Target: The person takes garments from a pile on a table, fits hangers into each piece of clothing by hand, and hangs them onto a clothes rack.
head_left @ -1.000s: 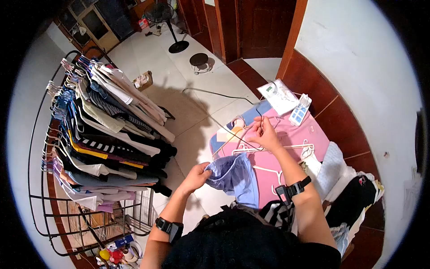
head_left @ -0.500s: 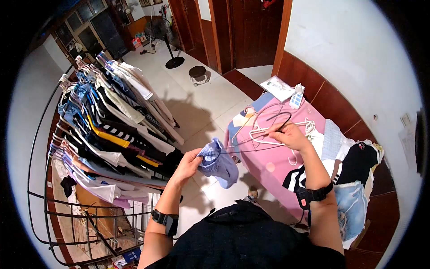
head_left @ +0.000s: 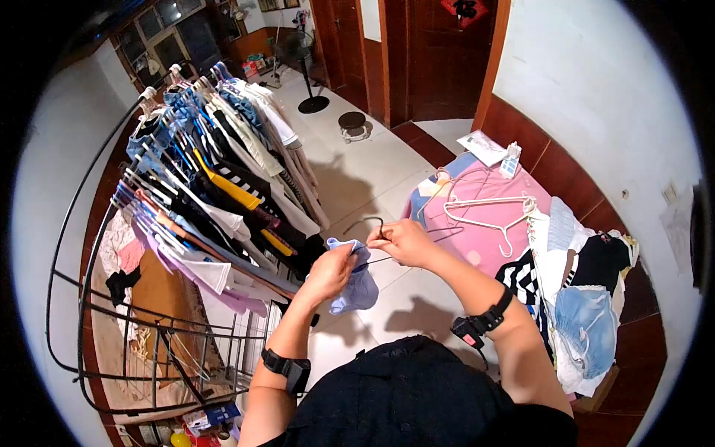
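Note:
My left hand (head_left: 331, 273) is closed on a light blue garment (head_left: 359, 290) that looks like shorts with a gathered waist. The cloth hangs down over the floor. My right hand (head_left: 403, 243) grips a thin dark clothes hanger (head_left: 362, 220) near its hook, which curves up and to the left. The hanger's thin arms run towards the garment and reach its waist by my left fingers. Whether the left fingers also pinch the hanger is hidden. To the right, a white hanger (head_left: 488, 200) lies on the pink-covered table (head_left: 439, 249).
A rack (head_left: 82, 328) crowded with hung clothes (head_left: 216, 179) stands close on my left. Heaped clothes (head_left: 588, 320) lie at the right, including pale blue denim. Farther off on the tiled floor are a small stool (head_left: 352, 123) and a standing fan (head_left: 313, 103).
My right hand has moved left with the dark hanger, off the table and close to my left hand. The garment has shifted slightly left, and the view has turned a little.

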